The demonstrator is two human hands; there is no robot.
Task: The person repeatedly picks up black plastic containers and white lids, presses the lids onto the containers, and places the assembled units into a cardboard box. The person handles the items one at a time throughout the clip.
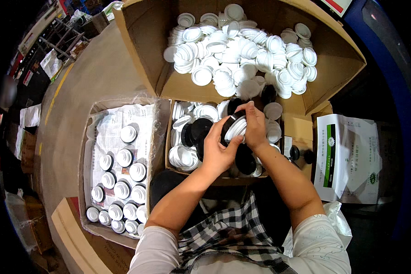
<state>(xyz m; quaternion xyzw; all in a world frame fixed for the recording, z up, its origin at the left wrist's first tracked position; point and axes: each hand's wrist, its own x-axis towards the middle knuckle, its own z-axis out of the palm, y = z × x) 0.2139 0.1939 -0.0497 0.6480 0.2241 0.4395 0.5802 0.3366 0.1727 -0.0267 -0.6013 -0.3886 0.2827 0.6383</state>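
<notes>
Above the middle box, both my hands are closed round a white stepped plastic cap [237,129] set against a black disc. My left hand [216,150] grips it from the left, thumb on the near edge. From the right and above, my right hand [255,127] wraps its fingers over the rim. Below them, the middle cardboard box [205,175] holds loose white caps [183,156] and black discs [201,129]. Another black disc [245,160] lies just under my hands, partly hidden by them.
A big tilted carton [144,50] full of white caps stands at the far side. On the left, a newspaper-lined box [157,132] holds several white caps on black discs [124,157]. A white printed bag [351,157] lies right. A cardboard flap [75,233] sticks out front left.
</notes>
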